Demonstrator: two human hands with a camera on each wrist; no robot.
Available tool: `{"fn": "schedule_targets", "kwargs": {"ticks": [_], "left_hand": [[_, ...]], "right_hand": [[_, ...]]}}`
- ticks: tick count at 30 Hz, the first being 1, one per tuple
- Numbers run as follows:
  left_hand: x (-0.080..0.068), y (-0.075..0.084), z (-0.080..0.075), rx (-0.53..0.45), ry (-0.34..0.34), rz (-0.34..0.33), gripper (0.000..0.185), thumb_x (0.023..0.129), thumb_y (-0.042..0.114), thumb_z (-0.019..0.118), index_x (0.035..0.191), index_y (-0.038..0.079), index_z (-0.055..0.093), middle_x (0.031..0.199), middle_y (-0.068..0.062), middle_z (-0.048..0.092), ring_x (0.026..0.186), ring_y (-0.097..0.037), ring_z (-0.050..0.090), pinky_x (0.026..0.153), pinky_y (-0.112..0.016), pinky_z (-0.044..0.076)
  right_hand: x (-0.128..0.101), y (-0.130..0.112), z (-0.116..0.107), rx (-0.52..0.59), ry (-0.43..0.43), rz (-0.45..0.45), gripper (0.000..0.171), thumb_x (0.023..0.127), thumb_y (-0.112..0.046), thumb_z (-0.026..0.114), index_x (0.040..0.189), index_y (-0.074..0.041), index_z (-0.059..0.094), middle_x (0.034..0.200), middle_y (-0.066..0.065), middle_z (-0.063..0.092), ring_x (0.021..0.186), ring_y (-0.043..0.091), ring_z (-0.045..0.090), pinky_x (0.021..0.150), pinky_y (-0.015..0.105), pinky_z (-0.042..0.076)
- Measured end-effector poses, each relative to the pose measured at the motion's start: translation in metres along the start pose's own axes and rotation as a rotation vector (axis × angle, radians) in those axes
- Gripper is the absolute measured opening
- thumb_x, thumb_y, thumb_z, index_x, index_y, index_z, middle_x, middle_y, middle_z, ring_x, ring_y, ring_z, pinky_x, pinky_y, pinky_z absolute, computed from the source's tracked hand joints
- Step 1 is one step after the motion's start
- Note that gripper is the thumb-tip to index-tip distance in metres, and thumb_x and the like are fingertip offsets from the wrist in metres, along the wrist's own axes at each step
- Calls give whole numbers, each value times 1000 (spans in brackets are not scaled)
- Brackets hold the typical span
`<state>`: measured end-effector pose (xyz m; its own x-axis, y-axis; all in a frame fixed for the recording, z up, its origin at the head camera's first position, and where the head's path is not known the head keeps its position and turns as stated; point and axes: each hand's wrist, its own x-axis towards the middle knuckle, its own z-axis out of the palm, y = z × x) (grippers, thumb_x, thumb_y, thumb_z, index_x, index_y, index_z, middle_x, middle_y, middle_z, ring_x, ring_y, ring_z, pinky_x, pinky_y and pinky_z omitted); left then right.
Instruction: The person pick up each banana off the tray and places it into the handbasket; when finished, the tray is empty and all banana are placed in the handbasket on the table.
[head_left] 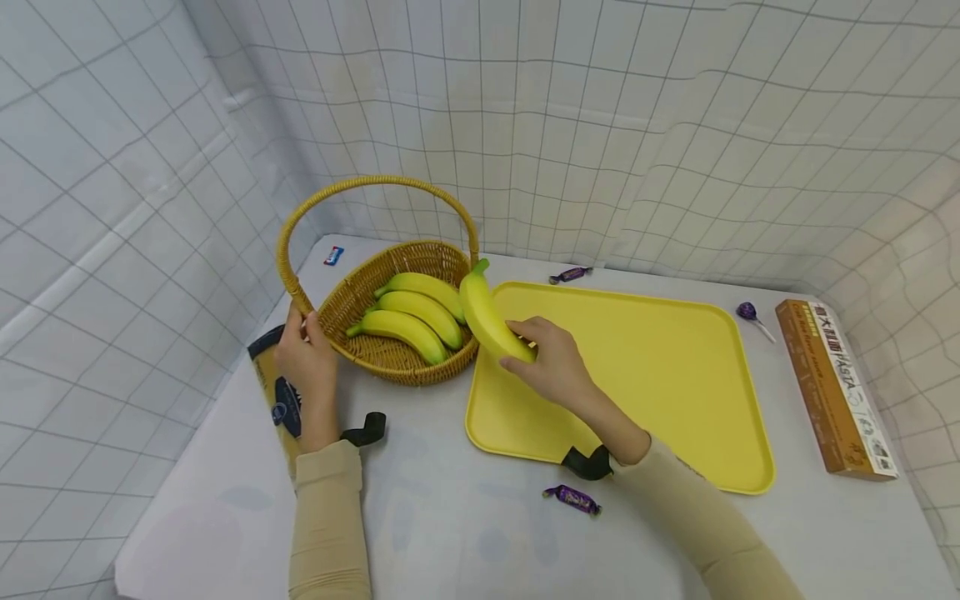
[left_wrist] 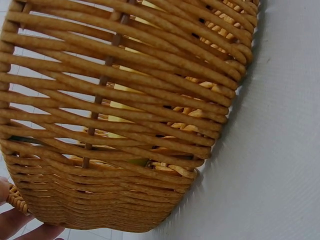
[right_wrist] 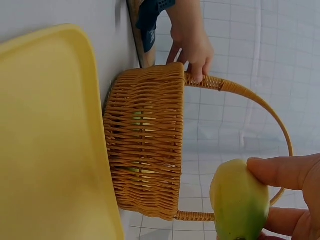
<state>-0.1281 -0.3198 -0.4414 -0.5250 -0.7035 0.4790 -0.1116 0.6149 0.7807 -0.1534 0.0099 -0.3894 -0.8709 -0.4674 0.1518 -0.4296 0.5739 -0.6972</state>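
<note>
A wicker basket (head_left: 341, 308) with a tall arched handle stands on the table with three bananas (head_left: 412, 315) inside. My left hand (head_left: 306, 358) grips the handle's base at the basket's left rim; the right wrist view shows that left hand (right_wrist: 192, 42) holding the handle there. My right hand (head_left: 551, 360) holds a fourth banana (head_left: 483, 312) just above the basket's right rim, its stem pointing up. The banana's end (right_wrist: 239, 200) fills the lower right of the right wrist view, near the basket (right_wrist: 145, 140). The left wrist view shows only the basket's woven wall (left_wrist: 125, 125).
A yellow tray (head_left: 675, 367) lies right of the basket. A brown pasta box (head_left: 832, 383) sits at the far right, a lollipop (head_left: 747, 313) beside it. Wrapped candies lie behind the tray (head_left: 570, 273) and at the front (head_left: 573, 498). A dark packet (head_left: 281, 392) lies under my left hand.
</note>
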Motion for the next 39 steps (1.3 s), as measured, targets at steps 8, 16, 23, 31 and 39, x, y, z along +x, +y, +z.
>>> {"fn": "schedule_targets", "kwargs": {"ticks": [8,16,23,31,39], "left_hand": [[0,0,0,7,-4,-6,25,99,15,54,117,2,66,111,-22,70,103,-41,68,85,-55,54],[0,0,-1,10,-11,0,25,99,15,54,118,3,66,114,-20,70,101,-40,69,84,-54,55],[0,-1,0,-4,-16,0,26,100,16,53,119,3,65,116,-19,69,103,-40,68,87,-53,54],[1,-3,3,-16,0,4,26,100,16,53,119,3,65,115,-19,70,101,-41,68,85,-54,54],[1,-4,1,-8,-13,-3,26,99,15,54,119,2,65,117,-18,69,105,-39,67,88,-52,54]], "right_hand": [[-3,-13,3,10,-16,-58,52,83,-17,77,129,-2,62,116,12,68,94,22,63,77,34,53],[25,-29,14,-9,-98,-167,49,85,-18,75,129,-2,62,118,12,67,104,24,63,85,37,52],[62,-36,36,-67,-238,-236,52,87,-22,74,133,-6,59,127,12,64,114,25,60,96,37,49],[94,-41,66,-108,-374,-272,52,88,-24,73,134,-7,58,126,8,66,109,19,61,88,31,48],[102,-42,89,-106,-463,-274,50,88,-23,73,133,-6,59,128,9,65,116,21,60,96,31,48]]}}
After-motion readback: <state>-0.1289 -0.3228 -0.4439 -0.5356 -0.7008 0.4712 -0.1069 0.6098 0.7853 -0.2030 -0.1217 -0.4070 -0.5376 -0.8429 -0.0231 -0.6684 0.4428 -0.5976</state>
